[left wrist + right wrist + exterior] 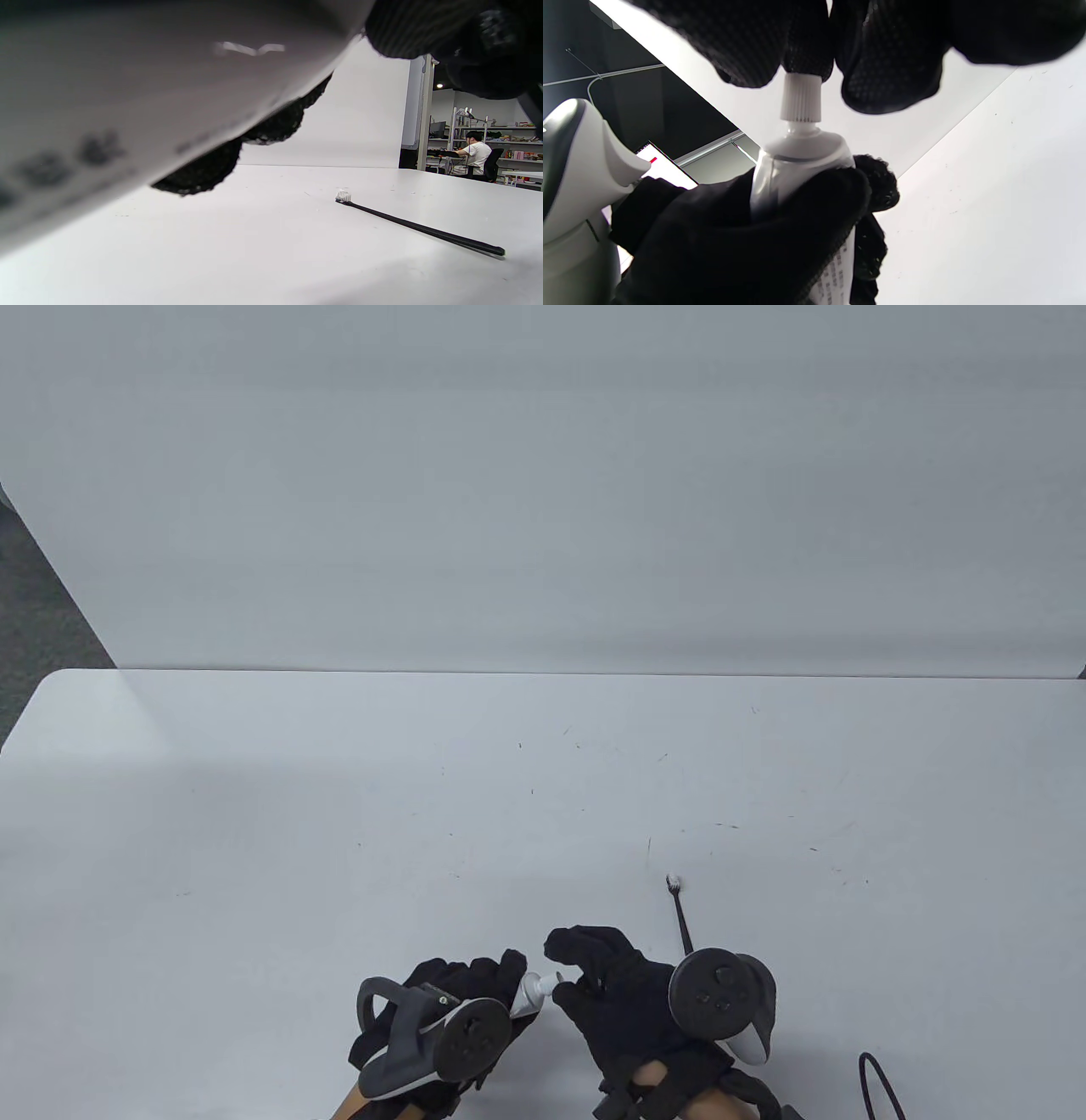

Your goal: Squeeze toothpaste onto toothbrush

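Observation:
My left hand (pixel 462 988) grips a white toothpaste tube (pixel 530 993) near the table's front edge; the tube fills the left wrist view (pixel 127 106) and shows in the right wrist view (pixel 801 169). My right hand (pixel 594 976) pinches the tube's ribbed white cap (pixel 801 98), which sits on the nozzle. A black toothbrush (pixel 680 914) with white bristles (pixel 343 195) lies flat on the table just right of my right hand, head pointing away. Part of its handle is hidden behind the right tracker.
The white table (pixel 339 814) ends at a far edge against a white backdrop (pixel 543 475). A black cable loop (pixel 878 1086) lies at the front right. In the left wrist view a person (pixel 475 154) sits at shelves far behind.

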Demonstrator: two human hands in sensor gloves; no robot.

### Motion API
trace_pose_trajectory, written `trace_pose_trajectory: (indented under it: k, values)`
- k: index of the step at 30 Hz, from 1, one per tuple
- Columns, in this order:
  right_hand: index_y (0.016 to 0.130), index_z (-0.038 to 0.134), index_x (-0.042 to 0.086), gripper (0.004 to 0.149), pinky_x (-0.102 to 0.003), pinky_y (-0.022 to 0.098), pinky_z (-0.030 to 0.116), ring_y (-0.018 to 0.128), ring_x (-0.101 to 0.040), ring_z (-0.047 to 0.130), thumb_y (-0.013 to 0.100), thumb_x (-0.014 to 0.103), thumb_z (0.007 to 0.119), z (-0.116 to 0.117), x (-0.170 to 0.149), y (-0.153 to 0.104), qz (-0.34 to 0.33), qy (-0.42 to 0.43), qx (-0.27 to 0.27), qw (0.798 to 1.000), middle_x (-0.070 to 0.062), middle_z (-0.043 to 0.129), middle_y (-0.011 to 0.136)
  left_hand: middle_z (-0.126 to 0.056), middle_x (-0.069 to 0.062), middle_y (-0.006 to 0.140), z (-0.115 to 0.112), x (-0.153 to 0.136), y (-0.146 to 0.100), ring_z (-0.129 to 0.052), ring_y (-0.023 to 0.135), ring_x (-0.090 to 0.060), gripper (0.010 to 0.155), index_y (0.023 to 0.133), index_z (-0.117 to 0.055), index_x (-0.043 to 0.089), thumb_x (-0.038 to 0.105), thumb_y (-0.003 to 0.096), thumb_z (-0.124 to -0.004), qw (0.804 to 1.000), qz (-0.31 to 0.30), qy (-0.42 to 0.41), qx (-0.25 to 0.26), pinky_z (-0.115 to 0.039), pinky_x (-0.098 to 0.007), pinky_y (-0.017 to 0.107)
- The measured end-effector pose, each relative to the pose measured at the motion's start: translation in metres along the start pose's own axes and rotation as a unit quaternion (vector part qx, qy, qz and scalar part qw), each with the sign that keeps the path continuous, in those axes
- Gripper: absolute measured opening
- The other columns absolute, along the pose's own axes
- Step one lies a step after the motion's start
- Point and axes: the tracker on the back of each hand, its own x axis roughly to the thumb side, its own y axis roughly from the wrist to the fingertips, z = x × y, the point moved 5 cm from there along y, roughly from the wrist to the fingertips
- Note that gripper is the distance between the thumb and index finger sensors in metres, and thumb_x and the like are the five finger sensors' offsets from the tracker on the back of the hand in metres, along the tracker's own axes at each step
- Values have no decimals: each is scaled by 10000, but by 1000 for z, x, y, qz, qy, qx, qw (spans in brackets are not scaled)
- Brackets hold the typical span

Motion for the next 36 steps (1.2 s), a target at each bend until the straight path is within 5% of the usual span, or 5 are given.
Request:
trace_pose_trajectory:
  k: [6, 7, 14, 22, 36]
  values:
    - [783, 811, 63, 435, -476, 221, 857, 404, -279, 962, 392, 251, 795, 5, 0, 0, 8, -16, -7, 1000, -205, 784, 841, -973, -90, 707, 0, 2, 0, -1045, 511, -456, 771, 873, -823, 152, 678, 311, -774, 1000, -3, 6, 0, -870, -556, 345]
    - [770, 812, 51, 433, -476, 221, 856, 405, -282, 962, 397, 271, 788, 6, -1, 0, 11, -24, -10, 1000, -204, 788, 832, -966, -176, 700, -1, 2, 0, -1044, 513, -457, 771, 873, -823, 150, 677, 312, -774, 1000, -4, 6, -1, -870, -556, 347]
    - [838, 762, 61, 525, -492, 236, 850, 431, -309, 956, 418, 376, 746, 8, -8, -1, 27, -19, 5, 999, -215, 761, 858, -965, -176, 701, -1, 0, 0, -1044, 512, -457, 771, 874, -822, 151, 677, 312, -773, 1000, 0, 11, -3, -869, -557, 346]
    - [817, 759, 65, 461, -489, 244, 849, 441, -299, 952, 403, 268, 765, 12, -4, -1, 21, -23, 3, 1000, -206, 751, 858, -966, -175, 699, 0, 0, 0, -1044, 511, -456, 772, 873, -822, 150, 677, 312, -772, 1000, 2, 15, -1, -869, -556, 347]
    - [732, 855, 66, 433, -502, 231, 855, 419, -316, 973, 424, 350, 746, 10, -8, -1, 37, -58, -3, 998, -193, 831, 796, -966, -175, 699, -2, 2, 1, -1046, 509, -456, 772, 873, -824, 151, 676, 309, -773, 1000, -4, 22, -8, -870, -556, 345]
